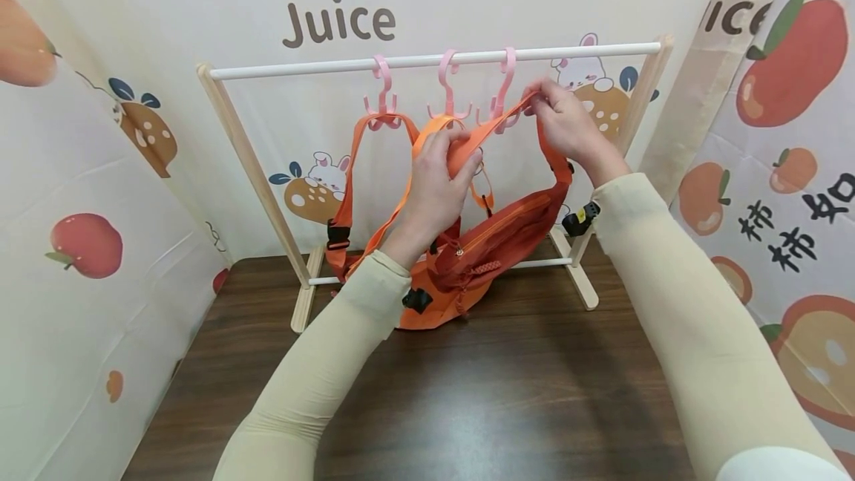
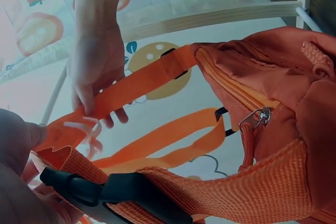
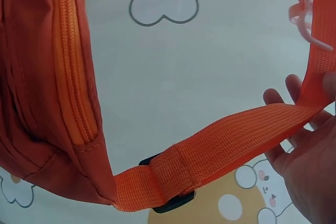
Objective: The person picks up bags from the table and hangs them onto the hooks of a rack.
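Observation:
An orange-red bag (image 1: 517,225) with a zipper hangs tilted below the rail, its lower part close over the table. My right hand (image 1: 561,117) holds the bag's orange strap (image 3: 231,135) at its upper bend, beside the right pink hook (image 1: 505,87). Lower and to the left, my left hand (image 1: 437,177) pinches the same strap; the left wrist view has a black buckle (image 2: 121,195) right by these fingers. Other strap loops hang on the left pink hook (image 1: 383,87) and the middle pink hook (image 1: 449,87). My left forearm hides part of the bag.
A rack with a white rail (image 1: 287,69) and wooden legs (image 1: 250,162) stands on the dark wooden table (image 1: 534,392). Printed cloth walls (image 1: 87,169) close in behind and at both sides. Black wrist cameras sit on both sleeves.

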Demonstrator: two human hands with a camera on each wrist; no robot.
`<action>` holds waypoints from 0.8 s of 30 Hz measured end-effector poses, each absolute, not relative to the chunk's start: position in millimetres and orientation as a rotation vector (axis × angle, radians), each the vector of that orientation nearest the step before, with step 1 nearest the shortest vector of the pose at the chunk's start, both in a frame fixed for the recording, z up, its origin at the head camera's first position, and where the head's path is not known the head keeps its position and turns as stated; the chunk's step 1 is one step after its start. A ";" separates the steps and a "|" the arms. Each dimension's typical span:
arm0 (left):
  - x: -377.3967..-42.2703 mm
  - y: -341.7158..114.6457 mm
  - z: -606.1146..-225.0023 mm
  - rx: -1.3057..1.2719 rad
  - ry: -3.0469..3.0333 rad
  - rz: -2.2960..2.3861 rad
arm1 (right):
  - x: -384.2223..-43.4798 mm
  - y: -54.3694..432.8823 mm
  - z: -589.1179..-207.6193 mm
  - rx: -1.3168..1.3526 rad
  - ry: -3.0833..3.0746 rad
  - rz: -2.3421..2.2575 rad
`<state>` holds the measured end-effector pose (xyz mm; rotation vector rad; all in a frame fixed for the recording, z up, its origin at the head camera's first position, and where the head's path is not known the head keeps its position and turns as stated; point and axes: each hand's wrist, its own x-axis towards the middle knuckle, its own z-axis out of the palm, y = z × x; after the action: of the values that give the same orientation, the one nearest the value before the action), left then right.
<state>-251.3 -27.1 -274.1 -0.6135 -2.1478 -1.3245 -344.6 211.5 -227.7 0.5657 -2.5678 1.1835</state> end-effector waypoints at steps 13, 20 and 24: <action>-255.4 -32.4 -291.7 -0.542 -2.258 -1.422 | -332.7 216.5 -254.6 0.622 -2.445 1.122; -255.2 -32.7 -303.1 -0.470 -2.366 -1.376 | -328.2 217.3 -267.7 0.643 -2.413 1.135; -254.4 -33.0 -309.0 -0.453 -2.401 -1.352 | -325.9 220.1 -274.4 0.644 -2.415 1.124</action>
<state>-254.4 -33.0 -309.0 -0.4525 -2.4011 -1.3516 -325.9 220.1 -274.4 0.6439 -2.4148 1.1237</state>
